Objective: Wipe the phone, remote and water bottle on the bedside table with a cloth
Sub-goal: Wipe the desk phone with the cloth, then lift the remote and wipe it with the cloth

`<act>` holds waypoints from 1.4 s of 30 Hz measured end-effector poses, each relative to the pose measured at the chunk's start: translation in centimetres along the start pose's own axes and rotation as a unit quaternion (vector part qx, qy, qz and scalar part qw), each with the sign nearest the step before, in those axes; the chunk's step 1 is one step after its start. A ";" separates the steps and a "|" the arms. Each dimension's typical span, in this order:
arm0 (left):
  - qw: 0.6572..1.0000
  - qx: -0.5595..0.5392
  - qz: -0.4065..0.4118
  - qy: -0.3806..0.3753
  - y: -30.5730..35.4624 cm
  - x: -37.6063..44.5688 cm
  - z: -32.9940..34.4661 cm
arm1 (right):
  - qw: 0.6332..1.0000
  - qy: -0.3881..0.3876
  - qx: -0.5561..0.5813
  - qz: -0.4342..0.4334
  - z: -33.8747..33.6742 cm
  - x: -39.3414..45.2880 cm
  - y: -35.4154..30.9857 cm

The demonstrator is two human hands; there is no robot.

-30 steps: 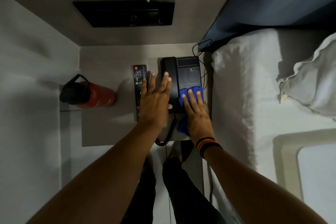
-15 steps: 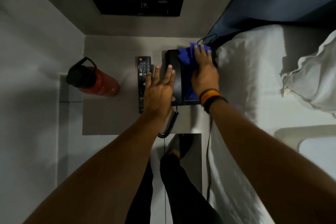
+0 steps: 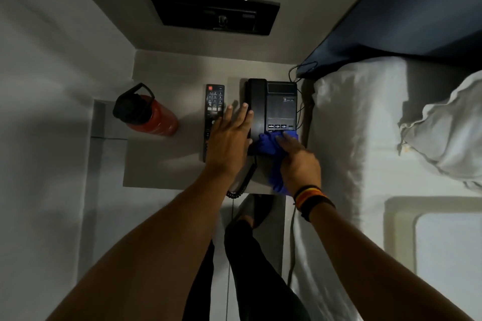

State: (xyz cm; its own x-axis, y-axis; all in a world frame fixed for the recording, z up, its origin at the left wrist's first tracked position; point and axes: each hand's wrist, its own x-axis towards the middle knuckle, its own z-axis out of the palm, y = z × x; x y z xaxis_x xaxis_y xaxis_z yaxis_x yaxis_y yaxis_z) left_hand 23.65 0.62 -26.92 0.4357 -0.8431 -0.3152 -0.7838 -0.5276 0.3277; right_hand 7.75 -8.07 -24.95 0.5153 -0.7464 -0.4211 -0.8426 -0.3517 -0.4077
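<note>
A black desk phone [image 3: 279, 104] stands at the right side of the grey bedside table [image 3: 167, 159]. My right hand [image 3: 300, 164] presses a blue cloth [image 3: 271, 146] on the phone's near end, over its keypad. My left hand [image 3: 230, 142] lies flat with fingers spread, its fingertips against the handset's left edge, covering the lower part of the black remote [image 3: 214, 104]. The red water bottle [image 3: 148, 114] with a black lid stands at the table's left, apart from both hands.
A bed with white sheets [image 3: 347, 138] borders the table on the right, with a pillow [image 3: 448, 128] further right. A dark wall panel [image 3: 214, 12] sits above the table. The phone's coiled cord [image 3: 240, 185] hangs over the front edge. My legs stand below.
My right hand has dragged the cloth from the phone's far end back down to its near end. My left hand has stayed against the handset.
</note>
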 end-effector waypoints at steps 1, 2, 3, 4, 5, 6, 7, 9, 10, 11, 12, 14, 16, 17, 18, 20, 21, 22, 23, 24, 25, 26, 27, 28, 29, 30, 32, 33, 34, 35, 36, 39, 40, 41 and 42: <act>0.999 -0.029 -0.010 0.030 -0.4 -0.4 0.2 | 0.994 0.055 0.084 0.039 -0.8 -0.1 -0.4; 0.996 -0.056 -0.038 0.065 -1.0 -0.9 0.4 | 0.976 0.093 0.178 0.079 -1.6 -0.3 -0.9; 0.989 -0.078 -0.084 0.097 -1.5 -1.4 0.5 | 0.950 0.113 0.268 0.114 -2.4 -0.5 -1.5; 0.978 -0.096 -0.143 0.113 -2.1 -1.6 0.7 | 0.920 0.122 0.345 0.143 -3.1 -0.6 -2.0; 0.967 -0.111 -0.204 0.110 -2.6 -1.8 0.8 | 0.886 0.126 0.413 0.166 -3.7 -0.7 -2.3; 0.955 -0.120 -0.256 0.087 -3.0 -1.8 0.8 | 0.846 0.126 0.484 0.185 -4.2 -0.8 -2.5; 0.946 -0.123 -0.294 0.059 -3.6 -1.7 0.9 | 0.793 0.111 0.564 0.204 -4.5 -0.9 -2.7; 0.940 -0.119 -0.320 0.019 -4.4 -1.3 1.4 | 0.659 0.040 0.711 0.244 -4.6 -1.2 -2.9; 0.940 -0.123 -0.318 0.012 -4.8 -1.1 1.6 | 0.597 -0.001 0.759 0.261 -4.4 -1.4 -3.1; 0.937 -0.137 -0.320 0.014 -5.0 -0.9 1.9 | 0.555 -0.040 0.785 0.273 -4.1 -1.8 -3.2; 0.931 -0.162 -0.326 0.016 -5.2 -0.7 2.0 | 0.531 -0.075 0.798 0.275 -3.8 -2.1 -3.5; 0.918 -0.212 -0.334 0.006 -5.6 -0.4 1.9 | 0.507 -0.153 0.808 0.257 -3.7 -2.6 -4.5; 0.915 -0.241 -0.323 0.001 -6.3 -0.4 1.9 | 0.535 -0.203 0.786 0.236 -3.9 -3.0 -5.8; 0.910 -0.267 -0.318 0.005 -6.7 -0.5 1.7 | 0.561 -0.207 0.769 0.228 -4.0 -3.0 -6.4; 0.896 -0.312 -0.315 0.006 -6.9 -0.7 1.5 | 0.588 -0.199 0.753 0.219 -4.3 -2.9 -7.0; 0.850 -0.422 -0.314 -0.018 -7.1 -1.0 1.1 | 0.634 -0.173 0.721 0.217 -4.8 -2.3 -7.8; 0.819 -0.476 -0.320 -0.032 -7.0 -1.2 0.9 | 0.658 -0.156 0.703 0.219 -4.9 -1.9 -7.9; 0.788 -0.518 -0.330 -0.042 -6.8 -1.4 0.4 | 0.682 -0.132 0.687 0.215 -5.2 -1.4 -8.1; 0.765 -0.550 -0.333 -0.043 -6.7 -1.7 -0.1 | 0.705 -0.100 0.670 0.208 -5.7 -0.9 -8.6; 0.749 -0.576 -0.324 -0.044 -6.4 -2.2 -1.0 | 0.731 -0.069 0.650 0.195 -6.2 -0.5 -9.3; 0.736 -0.604 -0.302 -0.048 -6.3 -2.9 -1.5 | 0.764 -0.038 0.620 0.173 -6.5 0.0 -10.0; 0.725 -0.630 -0.272 -0.061 -5.9 -3.7 -2.4 | 0.800 -0.009 0.583 0.144 -6.7 0.5 -10.9; 0.714 -0.650 -0.248 -0.077 -5.6 -4.5 -3.3 | 0.839 0.023 0.534 0.104 -6.7 1.1 -11.9; 0.701 -0.668 -0.231 -0.092 -5.3 -5.2 -4.0 | 0.876 0.050 0.477 0.052 -6.5 1.6 -12.9; 0.684 -0.688 -0.219 -0.105 -5.0 -5.7 -4.5 | 0.909 0.067 0.412 -0.004 -6.0 2.3 -13.8; 0.666 -0.706 -0.211 -0.115 -4.7 -6.0 -4.8 | 0.941 0.066 0.326 -0.059 -5.2 2.9 -14.5; 0.640 -0.728 -0.202 -0.140 -4.1 -6.4 -5.5 | 0.978 0.021 0.146 -0.150 -3.0 3.7 -15.2; 0.636 -0.730 -0.200 -0.147 -4.0 -6.9 -6.0 | 0.980 0.005 0.090 -0.177 -1.9 3.5 -15.1; 0.641 -0.727 -0.200 -0.146 -4.1 -7.4 -6.3 | 0.980 -0.007 0.060 -0.191 -1.2 2.9 -15.0; 0.650 -0.720 -0.201 -0.138 -4.3 -8.0 -6.7 | 0.979 -0.014 0.043 -0.200 -0.8 2.0 -14.9; 0.663 -0.708 -0.203 -0.133 -4.5 -8.4 -6.9 | 0.976 -0.014 0.025 -0.216 -0.7 0.8 -14.8; 0.681 -0.683 -0.226 -0.138 -4.8 -9.4 -6.8 | 0.964 -0.053 -0.006 -0.262 -0.9 -3.4 -13.3; 0.684 -0.677 -0.233 -0.135 -5.0 -9.6 -6.5 | 0.959 -0.078 -0.006 -0.272 -1.2 -4.4 -12.9; 0.686 -0.674 -0.240 -0.134 -4.9 -9.7 -6.3 | 0.953 -0.101 -0.003 -0.286 -1.7 -5.0 -12.5; 0.681 -0.677 -0.244 -0.134 -4.8 -9.9 -6.2 | 0.947 -0.121 0.006 -0.297 -2.5 -5.3 -12.2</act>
State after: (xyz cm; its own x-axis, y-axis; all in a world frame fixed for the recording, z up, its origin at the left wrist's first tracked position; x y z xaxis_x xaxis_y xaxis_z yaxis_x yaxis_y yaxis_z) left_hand 25.81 10.87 -19.86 0.2588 -0.5787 -0.7734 0.6325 -0.5036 0.5885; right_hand 14.95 -1.27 -15.69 0.9196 -0.2673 -0.2880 -0.3925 -0.6612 -0.6394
